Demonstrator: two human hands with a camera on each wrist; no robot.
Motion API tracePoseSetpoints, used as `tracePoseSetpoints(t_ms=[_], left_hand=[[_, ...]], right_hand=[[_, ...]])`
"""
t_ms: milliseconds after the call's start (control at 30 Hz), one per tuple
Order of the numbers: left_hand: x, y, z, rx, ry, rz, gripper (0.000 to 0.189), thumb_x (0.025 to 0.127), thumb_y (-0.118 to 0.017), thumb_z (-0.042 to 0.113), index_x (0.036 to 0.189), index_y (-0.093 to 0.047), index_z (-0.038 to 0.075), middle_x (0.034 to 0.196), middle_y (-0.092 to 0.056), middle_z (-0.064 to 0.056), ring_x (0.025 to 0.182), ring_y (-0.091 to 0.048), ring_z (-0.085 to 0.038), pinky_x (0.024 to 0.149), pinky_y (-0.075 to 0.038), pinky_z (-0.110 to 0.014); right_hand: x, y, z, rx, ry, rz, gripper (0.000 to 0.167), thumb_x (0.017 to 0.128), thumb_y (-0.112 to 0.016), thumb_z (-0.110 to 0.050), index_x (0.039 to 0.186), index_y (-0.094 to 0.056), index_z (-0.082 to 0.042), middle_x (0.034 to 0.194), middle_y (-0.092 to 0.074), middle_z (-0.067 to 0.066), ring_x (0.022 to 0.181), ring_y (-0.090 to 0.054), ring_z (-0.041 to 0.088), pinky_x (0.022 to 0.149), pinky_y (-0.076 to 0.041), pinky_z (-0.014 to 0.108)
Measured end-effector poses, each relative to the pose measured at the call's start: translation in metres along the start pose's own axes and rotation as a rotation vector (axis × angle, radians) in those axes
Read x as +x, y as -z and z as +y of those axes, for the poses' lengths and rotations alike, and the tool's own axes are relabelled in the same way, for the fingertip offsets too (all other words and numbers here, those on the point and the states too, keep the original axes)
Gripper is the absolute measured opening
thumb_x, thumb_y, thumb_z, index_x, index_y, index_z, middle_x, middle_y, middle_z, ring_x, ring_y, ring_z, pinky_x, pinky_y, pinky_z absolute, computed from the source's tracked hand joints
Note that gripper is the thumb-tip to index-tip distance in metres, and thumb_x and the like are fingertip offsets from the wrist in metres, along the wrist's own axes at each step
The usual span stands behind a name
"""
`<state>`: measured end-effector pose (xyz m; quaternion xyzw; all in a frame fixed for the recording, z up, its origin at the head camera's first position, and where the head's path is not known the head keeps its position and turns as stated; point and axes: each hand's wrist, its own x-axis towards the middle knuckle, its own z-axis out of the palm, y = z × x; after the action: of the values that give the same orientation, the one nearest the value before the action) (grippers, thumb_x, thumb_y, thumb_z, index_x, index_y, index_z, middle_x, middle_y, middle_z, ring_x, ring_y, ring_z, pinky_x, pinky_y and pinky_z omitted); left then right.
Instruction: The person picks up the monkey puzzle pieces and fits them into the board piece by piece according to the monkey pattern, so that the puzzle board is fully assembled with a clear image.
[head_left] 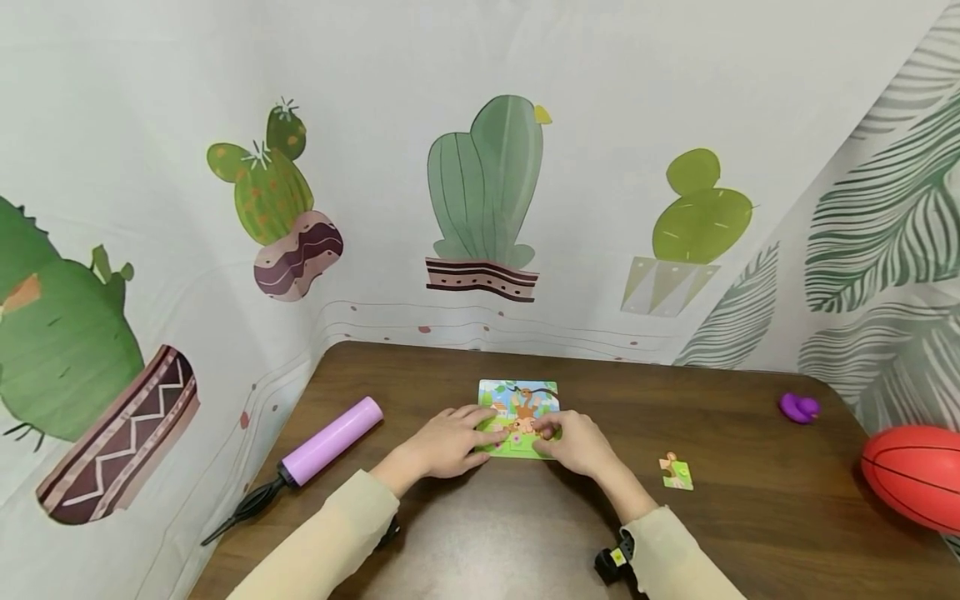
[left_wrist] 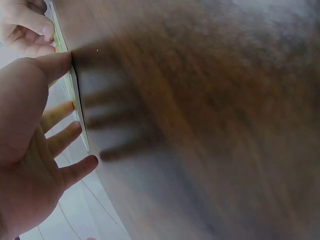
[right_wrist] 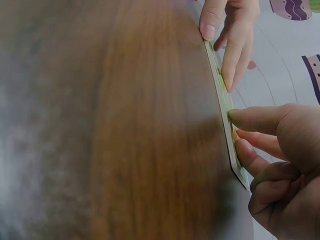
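Note:
A jigsaw puzzle [head_left: 491, 393] with a monkey picture lies flat on the table in the head view. My left hand [head_left: 444, 446] rests on its left side with fairly straight, spread fingers. On the lower right part of the picture, my right hand [head_left: 579, 446] pinches a puzzle piece with thumb and bent fingers, low against the board. The piece is mostly hidden by the fingers. Both wrist views see the board edge-on, a thin edge [right_wrist: 222, 107] beside the fingertips. A loose puzzle piece [head_left: 683, 481], green with some brown, lies apart to the right.
A purple hand pump [head_left: 333, 442] with a black end lies on the left of the brown table [head_left: 480, 533]. A purple rubber duck [head_left: 798, 408] sits at the back right. A red ball [head_left: 915, 477] stands at the right edge. Behind hangs a cactus-print cloth [head_left: 600, 125].

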<state>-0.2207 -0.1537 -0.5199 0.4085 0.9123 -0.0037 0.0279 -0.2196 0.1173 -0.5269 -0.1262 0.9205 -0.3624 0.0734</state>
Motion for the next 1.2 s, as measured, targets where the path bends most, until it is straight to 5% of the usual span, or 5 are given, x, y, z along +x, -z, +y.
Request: tracePoseSetpoints(t_ms=[1200], left_hand=[[0.0035,0.0083,0.0061,-0.093,0.048,-0.001,0.042,0.104,-0.064,0.036,0.146,-0.063,0.033,0.16,-0.043,-0.006,0.146,-0.04,-0.03,0.111,-0.042,-0.053]], right_hand=[[0.002,0.0005,0.002,0.025,0.018,-0.021,0.013,0.09,-0.081,-0.018,0.103,-0.081,-0.02,0.086,-0.065,-0.009,0.072,-0.054,0.012,0.068,-0.045,0.034]])
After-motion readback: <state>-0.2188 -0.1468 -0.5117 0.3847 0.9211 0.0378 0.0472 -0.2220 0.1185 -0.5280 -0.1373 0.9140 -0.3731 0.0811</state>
